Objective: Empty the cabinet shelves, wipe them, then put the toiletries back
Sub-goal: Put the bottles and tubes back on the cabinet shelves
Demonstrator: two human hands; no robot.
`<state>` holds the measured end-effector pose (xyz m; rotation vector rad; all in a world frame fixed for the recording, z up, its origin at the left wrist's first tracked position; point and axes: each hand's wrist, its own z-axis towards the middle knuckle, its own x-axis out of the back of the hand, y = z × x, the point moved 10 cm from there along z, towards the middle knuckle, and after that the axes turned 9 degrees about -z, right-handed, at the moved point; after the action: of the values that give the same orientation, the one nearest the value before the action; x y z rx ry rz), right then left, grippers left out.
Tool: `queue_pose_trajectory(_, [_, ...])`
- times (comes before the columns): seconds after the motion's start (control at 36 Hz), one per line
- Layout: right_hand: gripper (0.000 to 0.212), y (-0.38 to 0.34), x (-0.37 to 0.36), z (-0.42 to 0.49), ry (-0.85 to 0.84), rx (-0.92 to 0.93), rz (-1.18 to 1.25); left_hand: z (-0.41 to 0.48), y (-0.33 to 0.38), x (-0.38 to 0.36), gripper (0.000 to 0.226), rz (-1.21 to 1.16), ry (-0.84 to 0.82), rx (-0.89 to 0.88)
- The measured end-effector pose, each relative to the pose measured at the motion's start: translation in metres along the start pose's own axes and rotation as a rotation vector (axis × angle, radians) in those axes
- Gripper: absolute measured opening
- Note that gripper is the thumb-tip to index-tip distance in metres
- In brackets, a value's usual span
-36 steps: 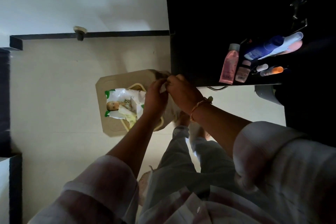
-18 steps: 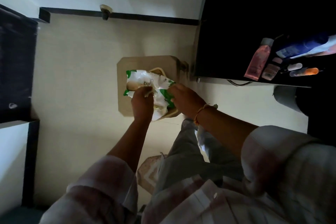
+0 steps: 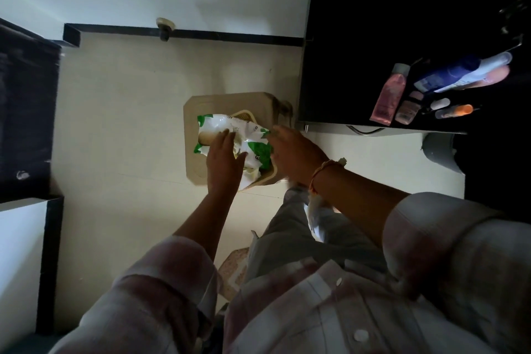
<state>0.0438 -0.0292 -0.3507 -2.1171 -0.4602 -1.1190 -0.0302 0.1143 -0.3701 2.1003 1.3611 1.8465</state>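
A white and green pack of wipes lies tilted on a beige stool-like box on the floor. My left hand grips the pack's near side, fingers spread over it. My right hand holds its right edge. On the dark cabinet shelf at the right stand toiletries. They include a pink bottle, a small pink jar, a blue and white tube and an orange-tipped bottle. The cabinet's interior is too dark to make out.
A pale tiled floor surrounds the box. A grey bin stands under the cabinet's edge at the right. A dark panel fills the left side. A door stopper sits at the wall's black skirting.
My hands have dropped from in front of the cabinet edge onto the wipes pack. The pack has shifted and tilted on the box. My view swung left, then back a little.
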Motion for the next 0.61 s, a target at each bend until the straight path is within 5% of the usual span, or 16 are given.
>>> queue_pose_trajectory(0.39, [0.047,0.093,0.067,-0.069,0.212,-0.340,0.047,-0.006,0.198,-0.061,0.042,-0.076,-0.210,-0.464])
queue_pose_trajectory(0.61, [0.033,0.157,0.099,-0.121,0.453,-0.559,0.121,-0.008,0.295,-0.091,0.014,-0.197,-0.320,-0.600])
